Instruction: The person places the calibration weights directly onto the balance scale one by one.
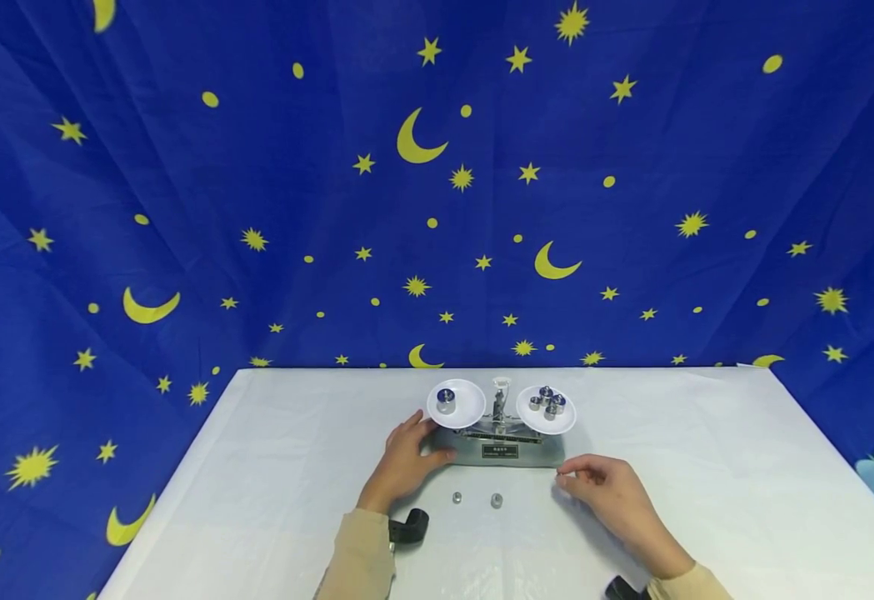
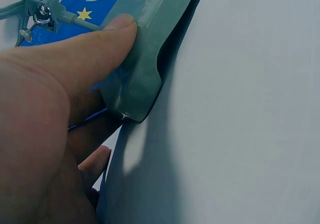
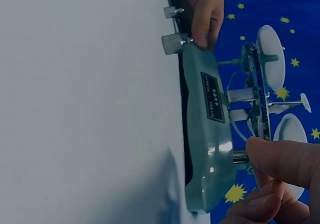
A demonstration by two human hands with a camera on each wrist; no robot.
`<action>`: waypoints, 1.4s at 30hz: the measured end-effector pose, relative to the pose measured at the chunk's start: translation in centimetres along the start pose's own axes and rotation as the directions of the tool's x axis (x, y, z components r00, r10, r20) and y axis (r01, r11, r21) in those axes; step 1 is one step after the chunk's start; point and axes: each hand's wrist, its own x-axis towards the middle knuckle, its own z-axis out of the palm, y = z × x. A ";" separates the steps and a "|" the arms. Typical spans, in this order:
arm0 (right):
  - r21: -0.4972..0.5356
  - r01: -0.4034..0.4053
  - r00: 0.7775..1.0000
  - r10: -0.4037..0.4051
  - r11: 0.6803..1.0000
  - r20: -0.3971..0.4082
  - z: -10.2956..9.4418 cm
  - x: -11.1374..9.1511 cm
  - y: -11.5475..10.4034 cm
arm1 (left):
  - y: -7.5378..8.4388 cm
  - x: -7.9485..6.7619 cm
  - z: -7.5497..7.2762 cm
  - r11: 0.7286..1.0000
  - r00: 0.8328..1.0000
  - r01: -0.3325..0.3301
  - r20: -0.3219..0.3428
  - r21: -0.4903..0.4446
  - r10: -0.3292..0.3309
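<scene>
A balance scale with a grey-green base stands on the table. My left hand grips the base's left end, its thumb lying on top of the base. My right hand is at the front right corner, pinching a small metal weight between thumb and forefinger. The fingers hide the weight's upper part. One large weight sits on the left white pan; several smaller weights stand on the right white pan.
Two small weights stand on the white table before the balance, a smaller one to the left and a larger one to the right. A blue cloth with yellow stars and moons hangs behind the table.
</scene>
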 end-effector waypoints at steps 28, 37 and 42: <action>0.072 0.121 0.992 -0.122 0.990 0.010 0.2 0.0 -3.7 | 0.2 0.0 0.0 1.000 1.000 0.000 -0.005 0.004 0.000; 0.074 0.157 0.988 -0.157 0.985 -0.008 1.0 0.1 -5.0 | 0.3 -0.1 -0.1 1.000 1.000 0.008 -0.004 0.008 -0.008; 0.092 0.163 0.987 -0.162 0.982 -0.016 1.5 0.0 -5.8 | 0.3 -0.1 -0.1 1.000 1.000 0.011 -0.003 0.005 -0.011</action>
